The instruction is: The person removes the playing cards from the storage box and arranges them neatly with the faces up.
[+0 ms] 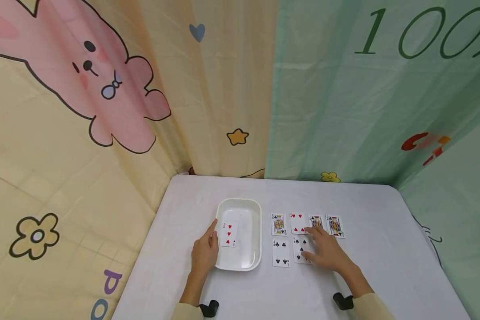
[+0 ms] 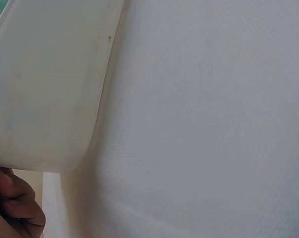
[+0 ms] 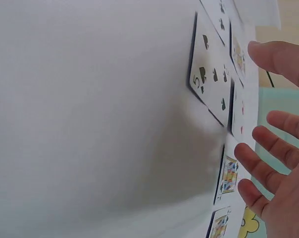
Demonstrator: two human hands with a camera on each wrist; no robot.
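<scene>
My left hand [image 1: 204, 254] holds the left rim of a white tray [image 1: 258, 235]; its curled fingers [image 2: 17, 196] show against the tray's outer wall in the left wrist view. Inside the tray lies a face-up three of hearts [image 1: 229, 234]. My right hand [image 1: 329, 250] hovers with spread fingers over the playing cards right of the tray, nothing between thumb and fingers. Its thumb overlaps the five of spades [image 1: 300, 257] in the head view. Its fingertips reach the lower edge of a hearts card [image 1: 298, 220] and partly cover a face card [image 1: 315, 220].
A four of clubs [image 1: 281, 253] lies left of the five of spades. Other face cards, one at the row's left end [image 1: 278, 224] and one at its right end [image 1: 335, 226], lie face up. White cloth covers the table [image 1: 384, 249]; printed curtains [image 1: 232, 89] stand behind it.
</scene>
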